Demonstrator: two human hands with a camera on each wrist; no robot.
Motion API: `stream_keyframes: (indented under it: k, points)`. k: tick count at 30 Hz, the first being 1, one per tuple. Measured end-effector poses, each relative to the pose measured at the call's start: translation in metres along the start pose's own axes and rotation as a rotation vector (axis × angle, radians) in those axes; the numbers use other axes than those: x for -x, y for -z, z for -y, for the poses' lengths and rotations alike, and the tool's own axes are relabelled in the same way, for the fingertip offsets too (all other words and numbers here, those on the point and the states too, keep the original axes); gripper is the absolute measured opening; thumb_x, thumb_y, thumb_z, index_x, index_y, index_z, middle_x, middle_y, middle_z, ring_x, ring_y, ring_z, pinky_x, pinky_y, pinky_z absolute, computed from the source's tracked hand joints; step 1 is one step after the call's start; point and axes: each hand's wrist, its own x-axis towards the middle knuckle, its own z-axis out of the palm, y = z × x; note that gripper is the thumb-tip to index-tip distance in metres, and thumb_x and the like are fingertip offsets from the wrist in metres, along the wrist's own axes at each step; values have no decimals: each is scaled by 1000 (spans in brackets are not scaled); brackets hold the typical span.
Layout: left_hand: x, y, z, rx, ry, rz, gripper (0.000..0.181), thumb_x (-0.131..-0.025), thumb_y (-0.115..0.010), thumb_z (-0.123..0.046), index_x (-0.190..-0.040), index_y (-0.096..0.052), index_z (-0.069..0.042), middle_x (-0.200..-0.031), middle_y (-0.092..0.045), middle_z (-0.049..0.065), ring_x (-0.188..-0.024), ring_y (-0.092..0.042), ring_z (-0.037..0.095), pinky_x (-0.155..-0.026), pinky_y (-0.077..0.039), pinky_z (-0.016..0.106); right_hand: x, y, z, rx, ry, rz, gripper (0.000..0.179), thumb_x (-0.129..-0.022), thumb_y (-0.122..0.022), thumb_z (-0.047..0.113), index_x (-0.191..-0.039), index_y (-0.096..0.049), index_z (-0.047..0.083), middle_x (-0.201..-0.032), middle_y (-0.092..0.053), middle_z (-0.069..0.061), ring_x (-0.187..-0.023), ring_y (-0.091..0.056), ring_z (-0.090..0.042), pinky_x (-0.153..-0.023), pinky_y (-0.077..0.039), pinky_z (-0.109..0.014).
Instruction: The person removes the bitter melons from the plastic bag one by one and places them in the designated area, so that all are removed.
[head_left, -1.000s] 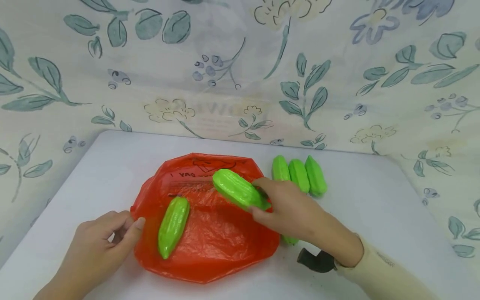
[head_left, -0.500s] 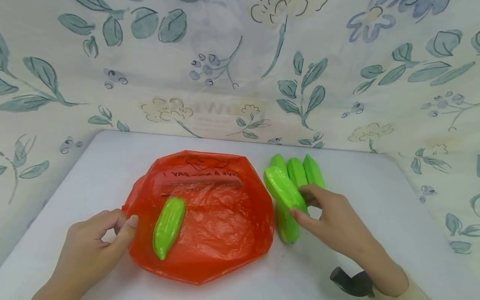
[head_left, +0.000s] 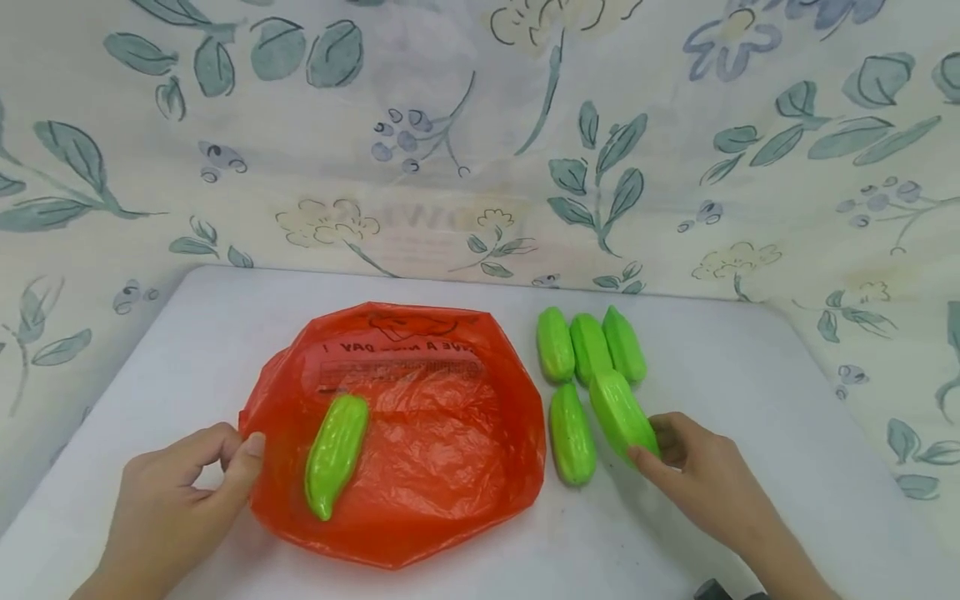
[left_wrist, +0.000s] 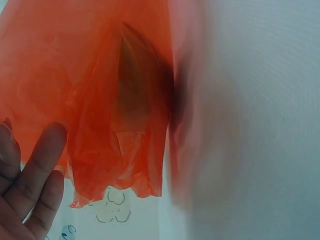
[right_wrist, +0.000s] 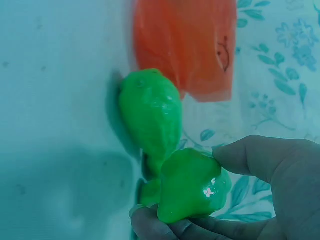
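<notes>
My right hand [head_left: 708,475] grips a bright green ridged gourd [head_left: 621,412] between thumb and fingers, right of the red plastic bag [head_left: 450,467]. In the right wrist view the held gourd [right_wrist: 190,187] shows end-on. My left hand [head_left: 180,492] pinches the bag's left rim with thumb and forefinger; its other fingers [left_wrist: 42,165] show beside the bag wall in the left wrist view. The bag lies with its mouth spread, and one gourd [head_left: 337,454] rests inside at the left. Just left of the held gourd, another gourd [head_left: 573,437] lies on the table.
Behind the held gourd, three more gourds stand in a row: a left one [head_left: 555,344], a middle one [head_left: 591,346] and a right one [head_left: 624,343]. The white table [head_left: 750,375] meets a flower-patterned cloth [head_left: 465,183] at the back.
My right hand has carried its gourd rightward out from over the bag to beside the other gourds. The left hand keeps its pinch on the rim, and the bag has shifted slightly left.
</notes>
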Motion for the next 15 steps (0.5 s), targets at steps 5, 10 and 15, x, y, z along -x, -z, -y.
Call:
stream_keyframes:
  k: [5, 10, 15]
  points:
    - [0, -3, -1, 12, -14, -18, 34, -92, -73, -3, -72, -51, -20, -57, -43, -16, -52, -42, 6, -51, -37, 13, 3, -7, -12, -17, -35, 1, 53, -98, -74, 41, -129, -64, 0, -100, -73, -1, -86, -67, -11, -71, -55, -31]
    - [-1, -4, -1, 21, -46, -27, 35, -92, -73, -3, -72, -51, -21, -57, -43, -16, -53, -41, 5, -51, -37, 13, 1, -12, -15, -21, -62, 18, 55, -98, -74, 43, -129, -63, -1, -93, -73, 0, -77, -66, -9, -69, -55, -31]
    - [0, -4, -2, 37, -72, -22, 34, -91, -73, -1, -73, -51, -21, -58, -44, -17, -54, -42, 4, -53, -39, 11, -1, -18, -16, -18, -82, 24, 60, -96, -73, 50, -129, -64, 0, -95, -74, -1, -75, -67, -9, -66, -55, -30]
